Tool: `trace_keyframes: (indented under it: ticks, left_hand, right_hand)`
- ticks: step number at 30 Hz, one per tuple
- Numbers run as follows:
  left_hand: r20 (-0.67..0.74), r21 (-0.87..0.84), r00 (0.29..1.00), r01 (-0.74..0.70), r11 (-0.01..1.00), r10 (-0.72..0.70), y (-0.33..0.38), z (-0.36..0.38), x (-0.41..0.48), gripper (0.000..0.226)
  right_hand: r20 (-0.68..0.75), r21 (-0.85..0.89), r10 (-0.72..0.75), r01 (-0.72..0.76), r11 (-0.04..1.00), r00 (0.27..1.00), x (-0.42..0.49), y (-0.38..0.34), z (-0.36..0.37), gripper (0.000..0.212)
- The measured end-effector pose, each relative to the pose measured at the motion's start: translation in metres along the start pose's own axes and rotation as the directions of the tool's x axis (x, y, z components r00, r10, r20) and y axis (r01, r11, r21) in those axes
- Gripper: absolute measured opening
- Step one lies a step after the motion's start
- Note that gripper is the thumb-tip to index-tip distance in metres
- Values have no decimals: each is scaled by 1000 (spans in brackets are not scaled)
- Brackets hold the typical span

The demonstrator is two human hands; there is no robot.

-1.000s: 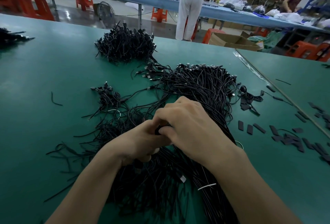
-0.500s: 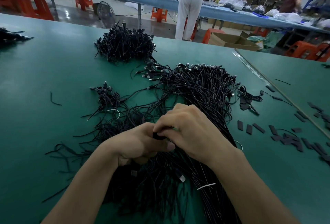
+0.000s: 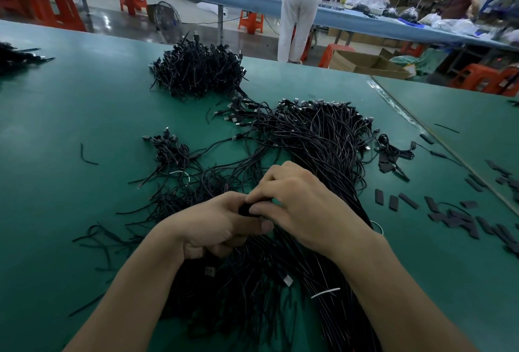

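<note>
Both hands met over the near-middle of the green table (image 3: 70,211). Left hand (image 3: 222,228) had fingers curled and thumb pressed on a small black piece (image 3: 247,209). Right hand (image 3: 303,208) pinched the same piece from the other side with its fingertips. Couldn't tell exactly what the piece was, as it was mostly covered.

Piece sat just above the big cable pile (image 3: 317,138), which ran from the near edge under both wrists toward the table's middle. A white tie (image 3: 325,292) lay on the pile close to the right forearm.

A small tangle (image 3: 168,152) lay left of the pile, with a loose cable scrap (image 3: 87,155) further left. Flat black sleeve pieces (image 3: 455,219) were scattered toward the right edge. A dense cable bundle (image 3: 196,70) sat near the far edge. Beyond the table, a person (image 3: 300,9) stood at a blue bench.
</note>
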State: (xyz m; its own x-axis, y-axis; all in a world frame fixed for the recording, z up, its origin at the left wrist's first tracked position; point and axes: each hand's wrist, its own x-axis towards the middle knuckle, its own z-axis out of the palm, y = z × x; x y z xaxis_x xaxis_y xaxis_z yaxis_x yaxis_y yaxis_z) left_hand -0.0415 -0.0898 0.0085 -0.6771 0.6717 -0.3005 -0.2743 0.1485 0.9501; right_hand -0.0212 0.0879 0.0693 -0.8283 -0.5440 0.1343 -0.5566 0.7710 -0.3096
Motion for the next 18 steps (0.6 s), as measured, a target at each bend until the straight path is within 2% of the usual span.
trace_keyframes:
  ticks: [6, 12, 18]
  left_hand:
    - [-20, 17, 1000, 1, 1000, 0, 3, 1, -2, 13]
    - [-49, 88, 999, 4, 996, 0, 4, 1, -5, 33]
    - [-91, 102, 996, 9, 995, 0, 4, 2, -4, 28]
  right_hand:
    - [0, -80, -35, 35, 996, 999, 1, -5, -1, 18]
    - [-15, -70, -57, 56, 996, 998, 2, -9, 1, 19]
    - [-40, -93, -58, 54, 994, 998, 2, -10, 5, 17]
